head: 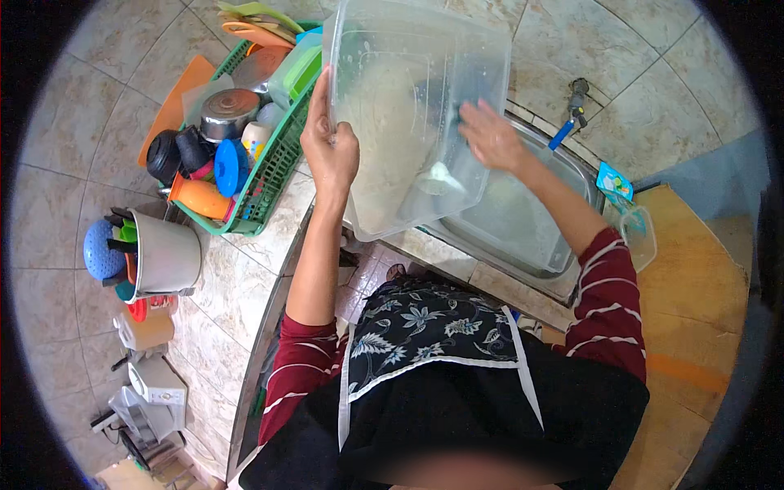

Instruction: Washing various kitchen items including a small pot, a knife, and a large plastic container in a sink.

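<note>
A large clear plastic container (392,147), wet with droplets, is tilted up at the near edge of the sink. My left hand (331,147) grips its left rim. My right hand (490,135) is at the container's right side, fingers spread and slightly blurred; whether it touches the wall I cannot tell. A whitish patch shows low in the container. Below my right forearm lies the metal sink (588,177), with a translucent plastic lid or tray (511,214) in it. A faucet with a blue handle (561,135) is on the wall behind.
On the left counter stands a green plastic basket (257,211) crowded with pots, cups and lids. Nearer stand a white bucket of utensils (168,254) and a beige jug (144,331). Right of the sink are a blue pouch (614,182), a clear container (640,239) and a wooden board (692,288).
</note>
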### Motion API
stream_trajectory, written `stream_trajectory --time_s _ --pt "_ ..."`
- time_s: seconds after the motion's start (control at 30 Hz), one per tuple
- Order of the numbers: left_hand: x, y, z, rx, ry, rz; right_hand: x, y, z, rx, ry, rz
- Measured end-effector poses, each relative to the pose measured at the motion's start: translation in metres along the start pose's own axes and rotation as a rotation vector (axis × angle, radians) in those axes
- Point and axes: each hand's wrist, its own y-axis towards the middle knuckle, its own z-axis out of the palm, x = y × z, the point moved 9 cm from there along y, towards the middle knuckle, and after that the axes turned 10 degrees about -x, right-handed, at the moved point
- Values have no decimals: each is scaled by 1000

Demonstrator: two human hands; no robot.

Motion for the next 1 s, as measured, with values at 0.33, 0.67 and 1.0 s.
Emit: stream_trajectory --time_s 0.33,0.67,1.0 --pt "20 12 25 32 -101 -41 46 -92 -23 175 215 261" --pt "7 3 49 162 -198 -206 -77 -254 -269 -45 -471 1243" --pt "-21 -36 107 209 -173 -134 -62 -239 28 -708 1478 1929"
